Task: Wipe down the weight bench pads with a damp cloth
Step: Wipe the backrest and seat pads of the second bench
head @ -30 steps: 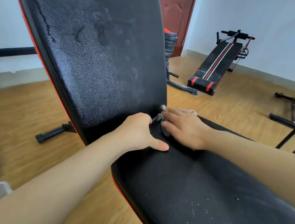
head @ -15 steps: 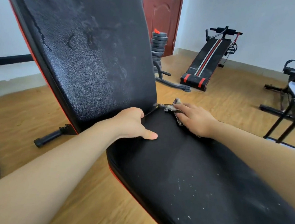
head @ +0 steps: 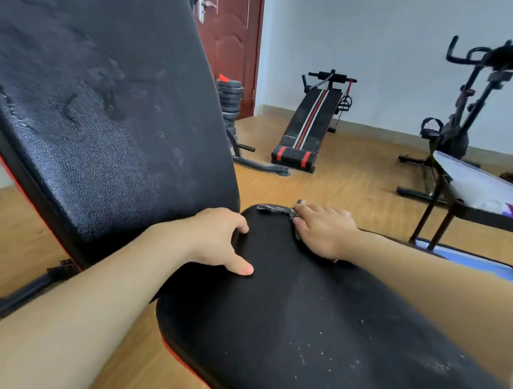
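Pressing flat, the right hand (head: 324, 231) has its fingers spread over one grey patterned cloth (head: 275, 210), pinning it to the far corner of the seat pad (head: 312, 338); only a strip of cloth pokes out past the fingertips, the rest hidden under the palm. The left hand (head: 215, 237) holds nothing, fingers curled into the gap where seat meets back pad (head: 99, 106), thumb lying along the seat. Two pads, two hands, one cloth. White specks dot the seat's near end. Beyond: one sit-up bench (head: 307, 126), one stack of weight plates (head: 230, 101), one exercise bike (head: 461, 121), blurred. The back pad's top is cut off.
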